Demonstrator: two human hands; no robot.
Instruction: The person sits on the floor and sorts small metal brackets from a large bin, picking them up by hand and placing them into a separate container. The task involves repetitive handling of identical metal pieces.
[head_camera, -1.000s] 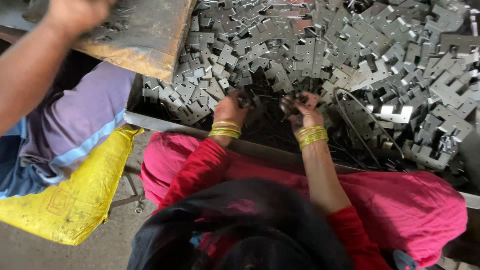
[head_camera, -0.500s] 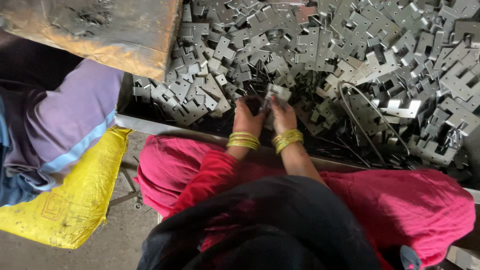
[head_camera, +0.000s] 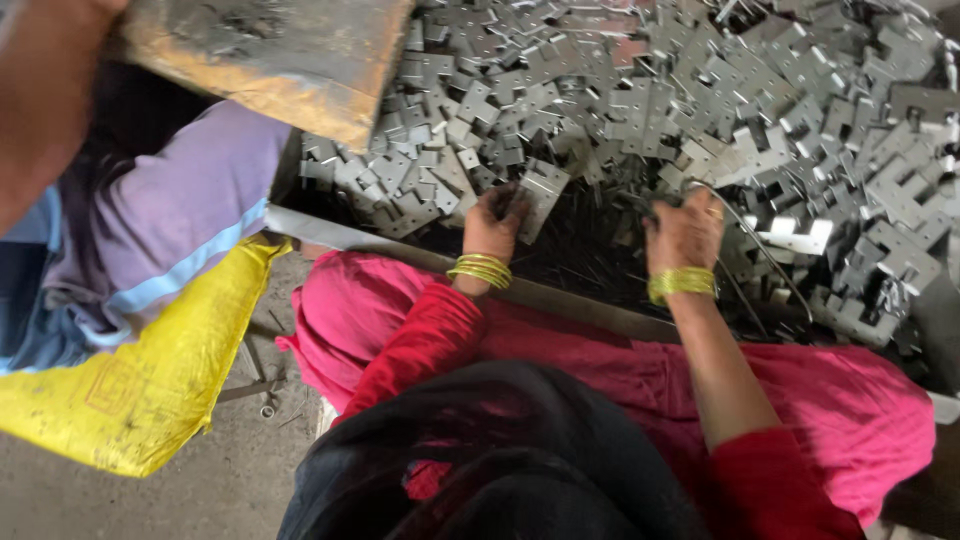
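metal plate (head_camera: 541, 196): flat grey stamped piece, pinched at its lower edge so it stands tilted off the heap
left hand (head_camera: 493, 222): fingers closed on that plate, right at the near side of the bin
right hand (head_camera: 684, 232): curled loosely over loose bits – can't tell if it holds anything
pile of plates (head_camera: 640, 90): packed tight, no bare gaps
bin rim (head_camera: 330, 232): thin edge just under both wrists
co-worker's arm (head_camera: 45, 95): up left by a rusty tray (head_camera: 270, 55), well apart

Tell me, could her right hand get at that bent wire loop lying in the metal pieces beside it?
Probably yes. The right hand rests on the heap of flat metal pieces, and the wire loop curves just past its fingers, on top of the pieces. Nothing seems to cover it there.
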